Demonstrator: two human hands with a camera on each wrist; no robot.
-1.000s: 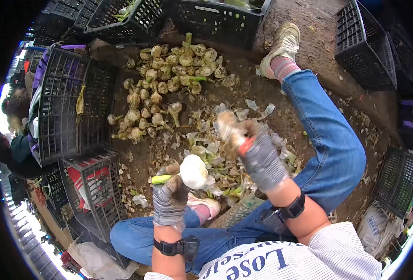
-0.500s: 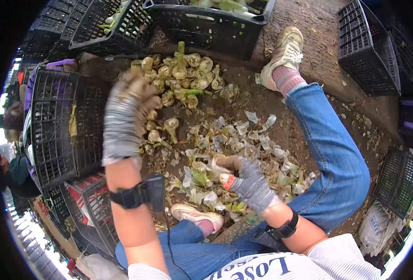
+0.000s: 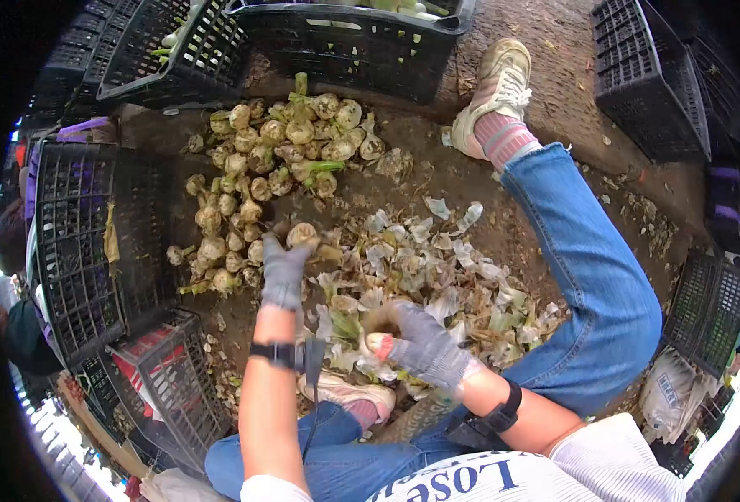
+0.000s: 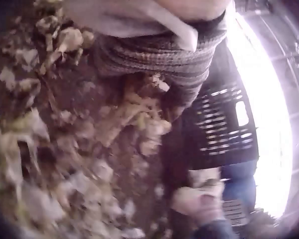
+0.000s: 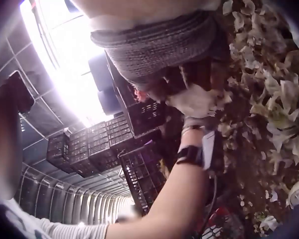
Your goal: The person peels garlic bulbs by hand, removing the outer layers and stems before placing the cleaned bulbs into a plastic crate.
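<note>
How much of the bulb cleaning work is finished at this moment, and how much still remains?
Done: a wide heap of stripped peels lies between the legs, and cleaned bulbs fill the top crate. In hand: the left hand reaches a muddy bulb at the pile's edge; the right hand holds something I cannot make out. Left: a large pile of unpeeled bulbs, so much remains.

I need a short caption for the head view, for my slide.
Gloved left hand grasps a bulb from the unpeeled pile; right hand rests over peeled skins.
</note>
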